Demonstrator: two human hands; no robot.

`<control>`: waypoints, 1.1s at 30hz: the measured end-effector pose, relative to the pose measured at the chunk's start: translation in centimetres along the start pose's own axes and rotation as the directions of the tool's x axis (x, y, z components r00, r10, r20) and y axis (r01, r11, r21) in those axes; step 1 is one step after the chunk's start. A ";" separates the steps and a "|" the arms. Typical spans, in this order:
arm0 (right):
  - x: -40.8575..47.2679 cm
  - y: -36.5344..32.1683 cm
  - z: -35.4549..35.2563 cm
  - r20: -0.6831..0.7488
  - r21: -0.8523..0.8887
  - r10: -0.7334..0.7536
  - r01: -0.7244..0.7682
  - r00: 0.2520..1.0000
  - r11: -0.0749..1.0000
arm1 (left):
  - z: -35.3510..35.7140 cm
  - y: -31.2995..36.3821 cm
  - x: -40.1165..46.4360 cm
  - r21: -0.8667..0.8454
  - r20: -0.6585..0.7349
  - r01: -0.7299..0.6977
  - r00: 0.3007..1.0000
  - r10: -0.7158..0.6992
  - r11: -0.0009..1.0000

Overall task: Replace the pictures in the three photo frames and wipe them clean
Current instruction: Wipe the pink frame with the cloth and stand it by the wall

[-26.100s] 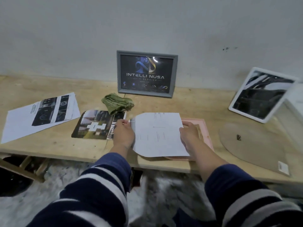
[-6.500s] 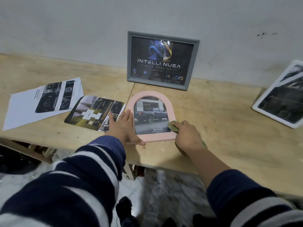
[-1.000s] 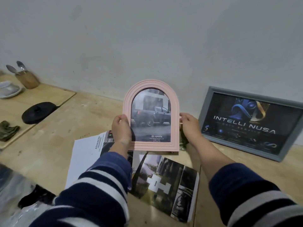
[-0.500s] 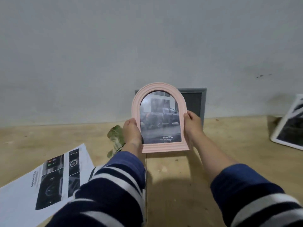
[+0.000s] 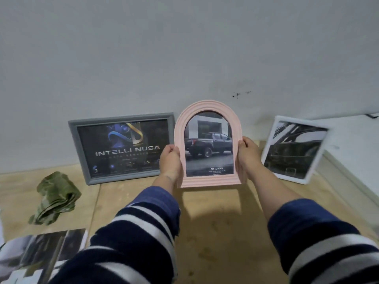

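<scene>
Bare tabletop (image 5: 221, 228) open between forearms, below pink frame (image 5: 207, 107). Grey frame (image 5: 121, 119) blocks back left, white frame (image 5: 272, 132) back right. Green cloth (image 5: 56, 198), prints (image 5: 41, 257) crowd left side.

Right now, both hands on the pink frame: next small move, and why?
Probably lower the pink arched frame and stand it against the wall in the gap between the grey frame and the white frame. The left hand and right hand hold it upright above the table, its truck picture already in, and both other frames lean there.
</scene>
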State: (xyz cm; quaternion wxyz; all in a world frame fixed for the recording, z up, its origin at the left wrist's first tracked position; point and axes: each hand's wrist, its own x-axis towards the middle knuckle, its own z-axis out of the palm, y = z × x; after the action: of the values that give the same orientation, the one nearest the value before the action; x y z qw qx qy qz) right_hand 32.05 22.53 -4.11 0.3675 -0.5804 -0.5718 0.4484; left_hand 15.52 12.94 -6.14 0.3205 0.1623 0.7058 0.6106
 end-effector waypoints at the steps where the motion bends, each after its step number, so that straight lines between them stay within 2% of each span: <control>1: 1.1 0.4 -0.9 0.006 -0.028 -0.001 0.001 1.000 1.000 | 1.2 -0.2 0.3 0.065 0.018 -0.025 1.000 0.024 0.998; 3: 3.3 1.0 -2.2 0.030 -0.087 0.008 -0.005 1.000 0.996 | 3.5 -0.7 0.9 0.189 0.045 -0.056 0.998 0.049 0.980; 6: 5.7 1.6 -3.0 0.076 -0.089 0.029 -0.022 0.997 0.996 | 5.8 -0.8 1.3 0.281 0.018 -0.077 0.997 0.075 0.957; 19: 11.5 2.1 -0.5 0.155 0.001 0.091 -0.092 0.984 0.996 | 9.1 -0.2 5.6 0.296 -0.209 -0.008 0.975 0.073 0.955; 26: 11.9 2.9 0.2 0.142 -0.012 0.037 -0.036 0.989 0.999 | 9.4 -0.8 5.7 0.372 -0.245 0.004 0.965 0.094 0.928; 29: 11.5 3.0 0.3 0.172 -0.075 0.054 -0.042 0.984 0.996 | 9.8 -0.7 5.5 0.356 -0.281 0.031 0.957 0.076 0.934; 33: 9.6 3.5 0.0 0.185 -0.229 0.196 -0.151 0.963 0.962 | 10.6 -0.2 3.7 0.410 -0.363 0.063 0.927 0.099 0.910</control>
State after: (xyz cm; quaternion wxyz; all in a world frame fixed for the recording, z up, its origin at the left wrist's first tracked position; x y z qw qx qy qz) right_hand 32.67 31.84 -8.35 0.2011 -0.6150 -0.5981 0.4728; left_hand 19.66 23.25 -7.81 0.1321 0.1133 0.8657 0.4693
